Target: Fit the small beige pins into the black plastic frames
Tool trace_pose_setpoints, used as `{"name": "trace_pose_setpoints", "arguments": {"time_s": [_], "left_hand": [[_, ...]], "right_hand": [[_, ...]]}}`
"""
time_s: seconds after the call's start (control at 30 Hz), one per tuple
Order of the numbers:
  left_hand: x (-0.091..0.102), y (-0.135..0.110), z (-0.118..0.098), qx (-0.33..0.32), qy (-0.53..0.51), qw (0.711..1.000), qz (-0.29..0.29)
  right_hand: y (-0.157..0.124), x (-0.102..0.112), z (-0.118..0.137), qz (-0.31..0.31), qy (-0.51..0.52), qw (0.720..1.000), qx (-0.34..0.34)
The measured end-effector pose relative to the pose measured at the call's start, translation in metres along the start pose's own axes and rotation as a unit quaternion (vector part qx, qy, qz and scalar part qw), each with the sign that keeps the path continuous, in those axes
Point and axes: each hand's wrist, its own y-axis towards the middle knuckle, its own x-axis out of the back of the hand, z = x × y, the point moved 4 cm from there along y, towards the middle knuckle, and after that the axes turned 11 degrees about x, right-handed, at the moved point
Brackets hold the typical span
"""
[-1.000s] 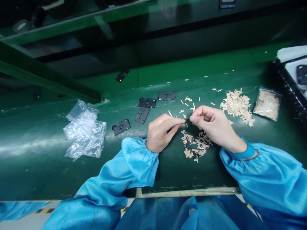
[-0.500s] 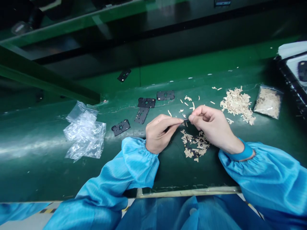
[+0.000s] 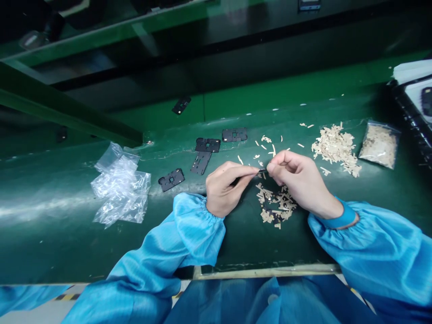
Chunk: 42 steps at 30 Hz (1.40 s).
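Observation:
My left hand (image 3: 225,186) and my right hand (image 3: 299,179) meet fingertip to fingertip above the green belt (image 3: 67,234). Both are closed in a pinch on one tiny dark piece (image 3: 262,170) held between them. Directly below the pinch lies a small heap of beige strips mixed with dark bits (image 3: 276,204). Both arms wear blue sleeves.
Three black flat frames (image 3: 207,145) lie just beyond my left hand, a fourth (image 3: 171,179) to its left, another (image 3: 181,105) farther back. Crumpled clear bags (image 3: 119,184) sit at left. A larger beige pile (image 3: 335,145) and a filled bag (image 3: 379,145) lie right, beside a black tray (image 3: 413,117).
The hands keep the same pinch on the small piece, with only slight finger movement. The view has shifted a little.

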Motion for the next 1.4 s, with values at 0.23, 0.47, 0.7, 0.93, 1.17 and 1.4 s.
{"name": "trace_pose_setpoints", "arguments": {"time_s": [0.23, 0.47, 0.7, 0.93, 1.17, 1.4], "left_hand": [[-0.001, 0.001, 0.003, 0.039, -0.062, 0.997, 0.006], [-0.004, -0.001, 0.018, 0.12, -0.138, 0.983, -0.003], [-0.008, 0.0, 0.018, 0.132, -0.167, 0.977, 0.033], [-0.016, 0.006, 0.026, 0.267, -0.25, 0.929, 0.044], [-0.017, 0.005, 0.027, 0.333, -0.224, 0.913, 0.073], [-0.017, 0.006, 0.024, 0.353, -0.215, 0.907, 0.084]], "right_hand": [[-0.003, -0.004, -0.006, 0.053, 0.087, 0.995, -0.02], [-0.002, -0.002, -0.008, 0.111, 0.073, 0.991, -0.021], [-0.005, -0.008, -0.009, 0.101, 0.134, 0.985, -0.026], [-0.006, -0.009, -0.011, 0.121, 0.181, 0.975, -0.044], [-0.001, 0.001, -0.007, 0.033, -0.043, 0.997, 0.05], [-0.001, -0.003, -0.007, 0.053, -0.026, 0.998, 0.026]]}}
